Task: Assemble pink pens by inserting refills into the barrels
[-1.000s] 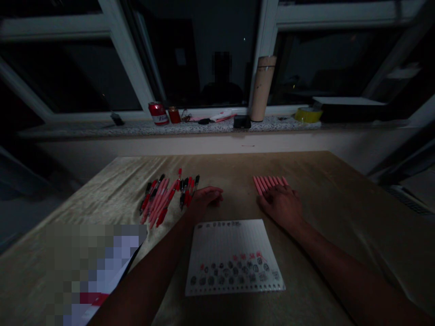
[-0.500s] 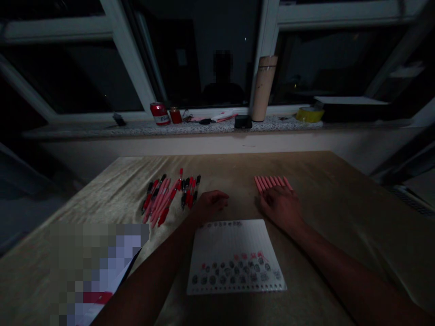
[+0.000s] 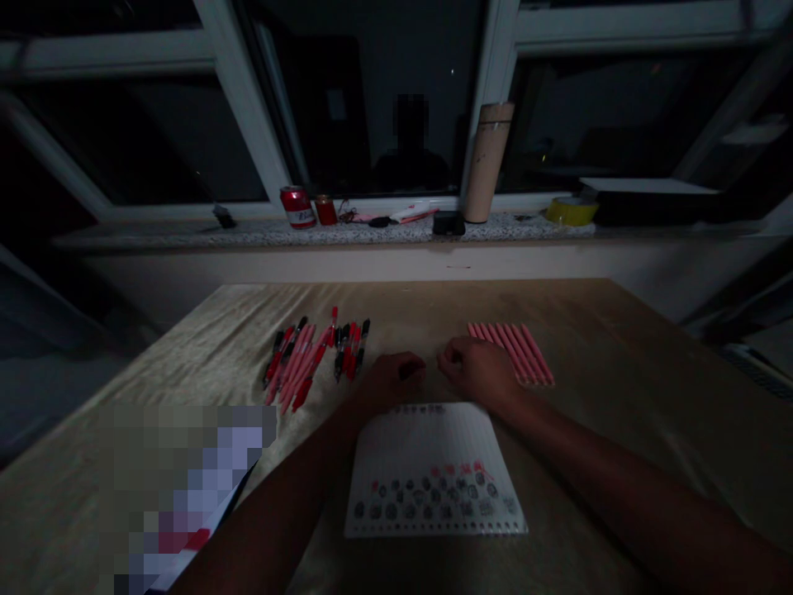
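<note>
My left hand (image 3: 393,382) rests on the table just behind the notebook sheet, fingers loosely bent and a gap at the thumb; nothing shows in it. Facing it, my right hand (image 3: 478,367) has its fingers curled in, with no object visible in them. Beside the right hand lies a neat row of pink pens (image 3: 526,351), the near left ones partly covered by that hand. A lined white sheet (image 3: 421,442) with punched holes, bearing black and red scribbled marks, lies in front of both hands. Left of my left hand is a loose pile of pink, red and black pens (image 3: 301,368).
A small group of red and black pens (image 3: 351,349) adjoins the pile. On the windowsill stand a red can (image 3: 297,207), a red jar (image 3: 325,210), a tall flask (image 3: 489,165), a black box (image 3: 448,222) and yellow tape (image 3: 571,212). A blurred-out item lies at front left.
My right hand has come off the pink pens and moved left, uncovering more of the row. The left hand's fingers are more bent; the two hands are closer together.
</note>
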Action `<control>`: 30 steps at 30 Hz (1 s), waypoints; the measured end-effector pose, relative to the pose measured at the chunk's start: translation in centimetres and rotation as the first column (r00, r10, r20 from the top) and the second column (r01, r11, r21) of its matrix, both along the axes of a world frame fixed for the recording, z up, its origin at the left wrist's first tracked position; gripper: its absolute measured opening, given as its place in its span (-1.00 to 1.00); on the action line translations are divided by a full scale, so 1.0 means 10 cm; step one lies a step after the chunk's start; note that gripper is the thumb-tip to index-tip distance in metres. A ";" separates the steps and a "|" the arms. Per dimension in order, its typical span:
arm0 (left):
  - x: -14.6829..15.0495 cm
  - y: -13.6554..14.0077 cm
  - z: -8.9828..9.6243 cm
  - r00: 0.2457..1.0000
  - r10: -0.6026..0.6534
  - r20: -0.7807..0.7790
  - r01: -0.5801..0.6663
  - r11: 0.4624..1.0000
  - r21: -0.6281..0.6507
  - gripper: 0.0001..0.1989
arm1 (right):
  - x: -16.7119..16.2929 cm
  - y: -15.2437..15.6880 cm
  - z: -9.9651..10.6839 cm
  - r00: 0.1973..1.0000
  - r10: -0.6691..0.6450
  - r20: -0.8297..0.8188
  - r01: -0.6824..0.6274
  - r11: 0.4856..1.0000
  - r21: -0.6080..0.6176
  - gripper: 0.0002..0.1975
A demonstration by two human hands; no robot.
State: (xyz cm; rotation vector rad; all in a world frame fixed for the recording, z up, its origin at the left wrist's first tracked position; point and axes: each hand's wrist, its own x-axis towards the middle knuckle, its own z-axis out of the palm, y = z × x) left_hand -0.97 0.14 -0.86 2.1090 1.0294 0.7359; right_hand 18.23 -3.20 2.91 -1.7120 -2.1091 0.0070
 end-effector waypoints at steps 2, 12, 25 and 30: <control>-0.03 0.03 0.05 0.998 0.019 -0.052 -0.016 0.998 0.067 -0.75 | -0.06 0.08 -0.05 1.000 -0.010 -0.008 0.010 1.000 -0.019 -0.75; -0.72 0.28 0.68 0.503 0.638 -0.583 -0.448 0.769 0.456 -0.65 | -0.06 0.21 -0.38 0.997 0.056 -0.044 -0.057 0.998 -0.020 -0.77; -0.95 0.40 0.47 0.389 0.626 -0.676 -0.385 0.777 0.499 -0.62 | -0.03 0.19 -0.39 0.981 0.146 -0.130 -0.149 0.989 -0.017 -0.85; -0.95 0.44 0.35 0.342 0.636 -0.692 -0.357 0.769 0.530 -0.59 | -0.03 0.19 -0.39 0.978 0.166 -0.125 -0.169 0.986 -0.015 -0.86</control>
